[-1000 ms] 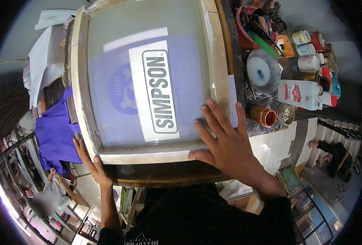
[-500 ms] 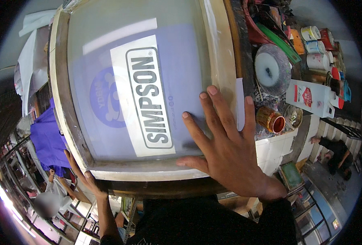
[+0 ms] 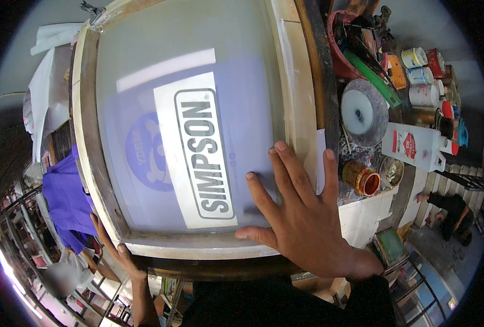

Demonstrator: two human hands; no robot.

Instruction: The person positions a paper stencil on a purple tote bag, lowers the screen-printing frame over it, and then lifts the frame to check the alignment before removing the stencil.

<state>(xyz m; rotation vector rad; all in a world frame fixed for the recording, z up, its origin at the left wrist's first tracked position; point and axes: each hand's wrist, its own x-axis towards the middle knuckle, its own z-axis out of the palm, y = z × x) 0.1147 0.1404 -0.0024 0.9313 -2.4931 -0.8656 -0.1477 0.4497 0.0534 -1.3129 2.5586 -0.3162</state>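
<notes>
A screen-printing frame [image 3: 198,252] with a pale wooden border lies before me. Its translucent mesh [image 3: 160,32] carries a white panel [image 3: 171,109] with dark lettering inside a rounded outline. Purple cloth-like material and a round emblem show through from beneath. My right hand [image 3: 307,229] lies spread at the near right corner, fingertips on the mesh and across the right border. At the near left corner, my left hand [image 3: 119,253] rests against the outer side of the frame with its fingers stretched out. Neither hand holds anything that I can see.
Purple fabric [image 3: 67,196] hangs left of the frame. To the right stand an open jar of reddish ink [image 3: 362,179], a round grey-white lid [image 3: 363,113], a white jug [image 3: 411,146], a red basin [image 3: 340,41] and several paint tubs. A person [image 3: 452,212] crouches far right; another is at lower left.
The whole scene sits lower in the picture, and a clamp at the frame's far left corner now shows. Both hands keep about the same places on the frame.
</notes>
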